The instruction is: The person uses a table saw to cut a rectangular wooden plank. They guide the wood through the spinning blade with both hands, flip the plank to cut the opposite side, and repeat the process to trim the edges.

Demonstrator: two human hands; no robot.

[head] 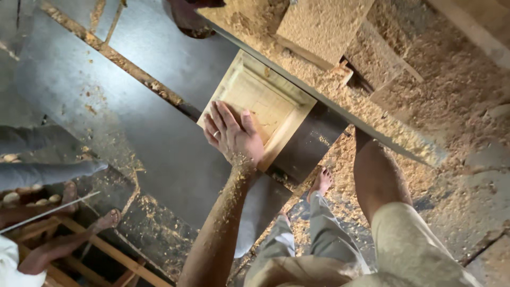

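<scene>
The left hand (234, 135) lies flat, fingers spread and together with nothing gripped, palm down on the near corner of a pale wooden panel (260, 103) with a recessed centre. The panel rests on the dark metal desk (159, 138) of a woodworking machine, its far edge against a long straight fence (329, 101) that runs diagonally past it. The right arm (377, 175) reaches beyond the fence from the panel, and its hand is hidden behind that fence, so I cannot tell whether it is spread or closed on anything. Sawdust (425, 79) lies thick on the floor past the fence (and speckles the left forearm too).

The risk I would judge here: a flat palm only presses, so the panel could skid on the dusty metal and drag fingers toward whatever cutter sits near the fence. Bare feet (321, 180) below the panel's near edge could slip on the loose shavings. Another person's legs (48, 170) sit well left of the panel.
</scene>
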